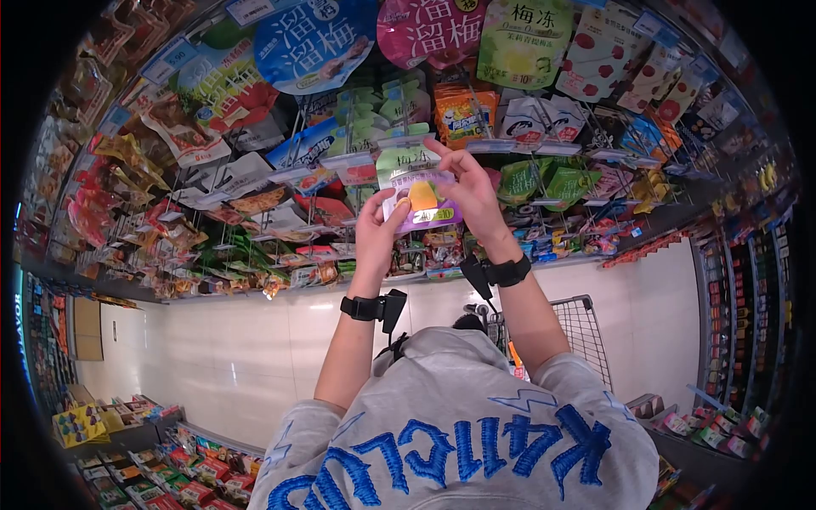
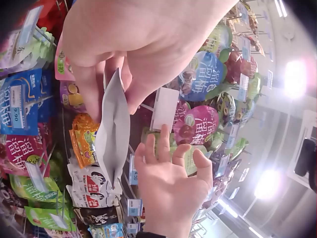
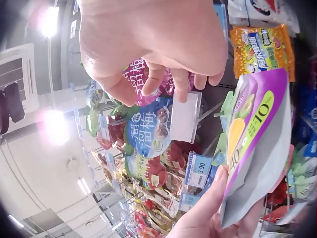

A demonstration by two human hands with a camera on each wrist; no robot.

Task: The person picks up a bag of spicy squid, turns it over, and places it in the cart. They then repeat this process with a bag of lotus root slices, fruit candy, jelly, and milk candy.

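Observation:
My left hand [image 1: 378,228] pinches a green and purple plum jelly pouch [image 1: 416,183] by its edge, thumb on the printed front. In the left wrist view the pouch [image 2: 116,134] appears edge-on, showing its grey underside. My right hand [image 1: 473,194] is raised beside the pouch's upper right, its fingers spread and loosely bent. One right fingertip meets a blank white tag holder [image 3: 185,118] on a display hook, as the right wrist view shows. Behind it hang a blue plum bag [image 3: 151,128] and a magenta plum bag [image 2: 196,124].
Hooks with several snack bags fill the rack in front, among them an orange candy bag [image 1: 465,115] and a blue price label [image 3: 198,171]. A wire shopping cart [image 1: 585,327] stands at the right on the pale floor [image 1: 229,357]. Product bins [image 1: 178,467] are behind the person.

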